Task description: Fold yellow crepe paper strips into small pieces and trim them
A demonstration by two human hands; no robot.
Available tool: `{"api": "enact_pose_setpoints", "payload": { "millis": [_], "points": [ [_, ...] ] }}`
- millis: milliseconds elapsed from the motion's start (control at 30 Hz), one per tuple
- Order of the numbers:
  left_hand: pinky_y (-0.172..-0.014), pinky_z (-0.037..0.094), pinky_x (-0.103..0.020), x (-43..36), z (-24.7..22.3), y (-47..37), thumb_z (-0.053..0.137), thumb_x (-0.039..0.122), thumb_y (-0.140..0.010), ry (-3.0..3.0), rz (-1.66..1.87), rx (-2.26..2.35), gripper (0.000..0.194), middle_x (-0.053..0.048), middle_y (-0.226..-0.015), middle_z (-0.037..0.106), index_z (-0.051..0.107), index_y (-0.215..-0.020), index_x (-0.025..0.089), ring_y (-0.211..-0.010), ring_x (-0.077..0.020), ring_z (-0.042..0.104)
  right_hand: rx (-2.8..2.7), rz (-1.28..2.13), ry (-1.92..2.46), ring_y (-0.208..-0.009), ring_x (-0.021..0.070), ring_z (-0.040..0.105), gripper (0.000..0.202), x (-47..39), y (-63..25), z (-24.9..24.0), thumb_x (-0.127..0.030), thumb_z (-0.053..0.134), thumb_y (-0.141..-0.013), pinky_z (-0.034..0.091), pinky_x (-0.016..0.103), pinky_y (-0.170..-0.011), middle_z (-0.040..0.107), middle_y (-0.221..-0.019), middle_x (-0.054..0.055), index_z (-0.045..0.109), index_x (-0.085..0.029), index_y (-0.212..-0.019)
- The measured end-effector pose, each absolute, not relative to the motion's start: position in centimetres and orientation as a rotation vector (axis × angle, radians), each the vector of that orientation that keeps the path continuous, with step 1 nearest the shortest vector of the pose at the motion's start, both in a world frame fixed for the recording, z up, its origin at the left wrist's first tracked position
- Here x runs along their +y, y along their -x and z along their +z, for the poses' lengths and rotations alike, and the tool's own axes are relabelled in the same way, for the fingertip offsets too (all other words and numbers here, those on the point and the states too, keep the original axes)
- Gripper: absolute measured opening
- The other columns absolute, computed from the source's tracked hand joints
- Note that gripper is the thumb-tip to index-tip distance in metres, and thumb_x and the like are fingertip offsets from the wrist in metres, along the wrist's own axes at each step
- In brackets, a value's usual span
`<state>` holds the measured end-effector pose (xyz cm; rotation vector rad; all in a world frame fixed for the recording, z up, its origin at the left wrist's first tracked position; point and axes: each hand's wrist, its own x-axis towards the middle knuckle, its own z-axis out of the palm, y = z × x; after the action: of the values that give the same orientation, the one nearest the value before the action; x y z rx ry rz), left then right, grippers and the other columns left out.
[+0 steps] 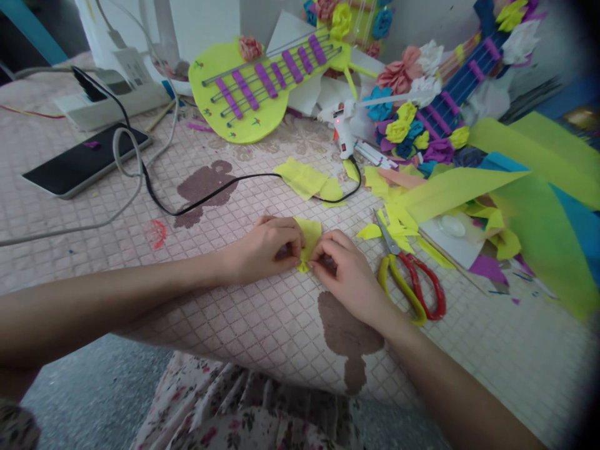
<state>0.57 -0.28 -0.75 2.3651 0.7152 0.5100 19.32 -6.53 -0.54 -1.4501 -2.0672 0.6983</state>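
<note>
A small piece of yellow crepe paper (310,235) is pinched between my two hands above the covered table. My left hand (274,247) grips its left side, thumb and fingers closed. On the lower right edge, my right hand (344,269) pinches the same piece, and the paper looks gathered at the bottom between the fingertips. Scissors (415,281) with one yellow and one red handle lie just right of my right hand. Beyond my hands lie more yellow paper pieces (304,178), flat on the cloth.
A white glue gun (344,131) stands behind, its black cord (206,203) crossing the table. A yellow paper guitar (244,94) and a blue one (445,106) with paper flowers lie at the back. A phone (84,162) and a power strip (112,103) sit left; coloured sheets (529,212) pile right.
</note>
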Motion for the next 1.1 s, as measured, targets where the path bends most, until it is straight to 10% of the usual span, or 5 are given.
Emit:
{"api": "enact_pose_setpoints", "payload": {
  "millis": [1100],
  "points": [
    [-0.092,0.034,-0.039,-0.59,-0.70,-0.45,0.070,0.016,-0.070,-2.378,0.485,0.744,0.011,-0.002,-0.089,0.061,0.062,-0.078,0.017,-0.089,-0.0173,0.058,-2.071,0.648,1.431,-0.091,0.0206,0.053,0.018,-6.87,-19.11,-0.85,-0.005,0.052,-0.078,0.048,0.037,-0.079,0.051,-0.093,0.005,0.051,-0.023,-0.081]
  ]
}}
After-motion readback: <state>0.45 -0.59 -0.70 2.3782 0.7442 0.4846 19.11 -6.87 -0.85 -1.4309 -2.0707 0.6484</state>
